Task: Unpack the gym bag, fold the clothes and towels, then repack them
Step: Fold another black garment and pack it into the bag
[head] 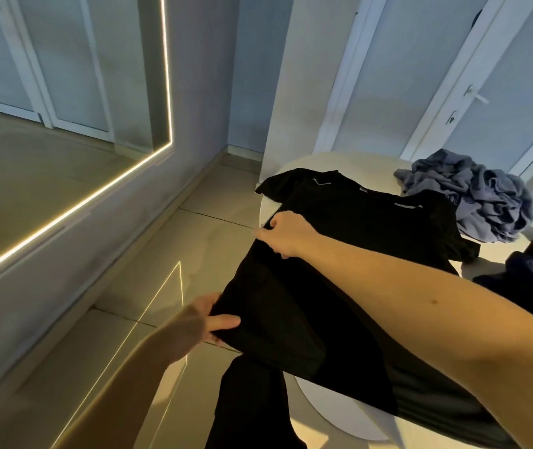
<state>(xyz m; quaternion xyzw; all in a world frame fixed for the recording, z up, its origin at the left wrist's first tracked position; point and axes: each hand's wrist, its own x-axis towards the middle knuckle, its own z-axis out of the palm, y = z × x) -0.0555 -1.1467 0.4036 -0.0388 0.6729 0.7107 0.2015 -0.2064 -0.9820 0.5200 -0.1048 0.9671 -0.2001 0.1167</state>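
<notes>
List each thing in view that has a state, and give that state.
shirt: spread on the table, one side hanging off, unfolded.
blue cloth: crumpled heap, unfolded.
dark garment: bunched, unfolded.
left hand: grips the shirt's edge.
right hand: pinches the shirt's edge.
light strip: lit.
</notes>
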